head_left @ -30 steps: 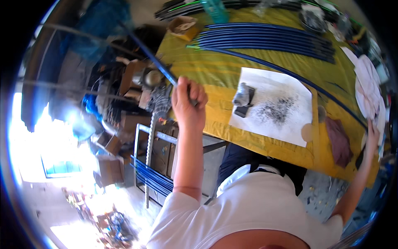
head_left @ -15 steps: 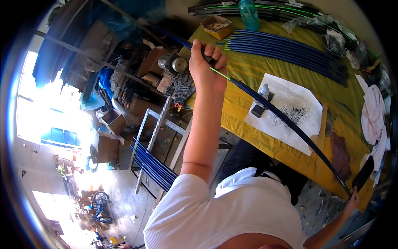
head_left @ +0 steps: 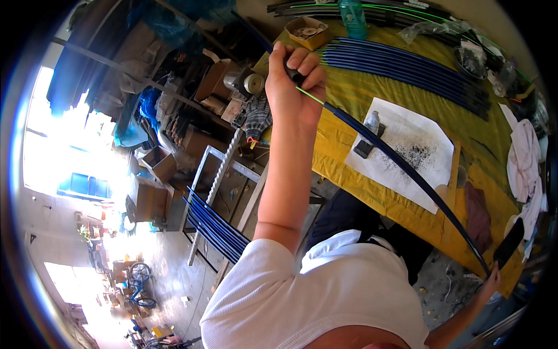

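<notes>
At the upper middle of the frame, the left hand (head_left: 293,87) has its grip clamped around a dark tube (head_left: 293,72), whose open end shows by the palm and whose other end runs off toward the upper left. At the lower right, the right hand (head_left: 492,281) has its grip closed on the low end of a long dark blue rod (head_left: 405,167). This rod slants from there up to the left hand, its thin green tip just below the tube's opening; whether the two touch, I cannot tell.

A second ago the rod's green end lay beside the row of blue rods (head_left: 407,72) on the counter (head_left: 337,154); now it crosses in front of the white paper (head_left: 427,131). The left hand now sits higher in the frame, and the right hand lower. The small bottle (head_left: 372,121) remains on the speckled paper, by the black block (head_left: 362,149).
</notes>
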Tool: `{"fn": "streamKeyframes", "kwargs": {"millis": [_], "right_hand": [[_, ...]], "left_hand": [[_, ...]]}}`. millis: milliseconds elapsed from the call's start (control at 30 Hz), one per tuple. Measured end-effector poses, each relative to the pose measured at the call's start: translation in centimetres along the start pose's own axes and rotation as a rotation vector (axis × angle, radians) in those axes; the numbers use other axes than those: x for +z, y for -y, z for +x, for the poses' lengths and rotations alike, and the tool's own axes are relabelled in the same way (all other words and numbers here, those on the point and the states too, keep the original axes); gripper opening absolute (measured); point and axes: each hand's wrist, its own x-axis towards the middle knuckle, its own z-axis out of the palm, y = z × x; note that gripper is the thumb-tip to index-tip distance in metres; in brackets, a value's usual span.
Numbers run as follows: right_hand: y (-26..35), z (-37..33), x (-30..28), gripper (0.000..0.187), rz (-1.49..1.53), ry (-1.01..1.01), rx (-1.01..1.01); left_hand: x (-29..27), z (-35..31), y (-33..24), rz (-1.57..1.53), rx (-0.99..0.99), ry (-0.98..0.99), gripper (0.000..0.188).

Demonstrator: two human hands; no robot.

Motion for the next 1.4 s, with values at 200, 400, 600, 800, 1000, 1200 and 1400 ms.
{"fn": "streamKeyframes", "kwargs": {"millis": [200, 400, 600, 800, 1000, 1200, 1400], "right_hand": [[-1.8, 0.8, -0.5, 0.041, 0.041, 0.025, -0.027], [-1.4, 0.6, -0.1, 0.041, 0.049, 0.032, -0.024], [-0.5, -0.4, 0.2, 0.043, 0.087, -0.028, -0.044], [-1.2, 0.2, 0.0, 0.043, 0.056, -0.009, -0.054], [-0.2, -0.4, 0.8, 0.041, 0.092, -0.022, -0.049], [1.9, -1.5, 0.4, 0.036, 0.043, 0.024, -0.014], [2.2, -1.3, -1.2, 0.03, 0.08, 0.058, -0.032]], "left_hand": [[-0.2, -0.4, -0.2, -0.002, 0.017, -0.033, 0.019], [0.3, -0.9, 0.1, 0.073, 0.042, -0.04, 0.019], [-0.4, -0.8, -0.6, 0.03, 0.035, -0.04, 0.019], [-0.4, -1.4, -0.6, 0.026, 0.032, -0.058, 0.019], [0.1, -1.8, -0.2, 0.142, 0.09, -0.05, 0.018], [0.6, -2.2, 1.2, 0.415, 0.297, -0.1, 0.018], [-0.2, -2.1, 1.3, 0.543, 0.499, -0.107, 0.021]]}}
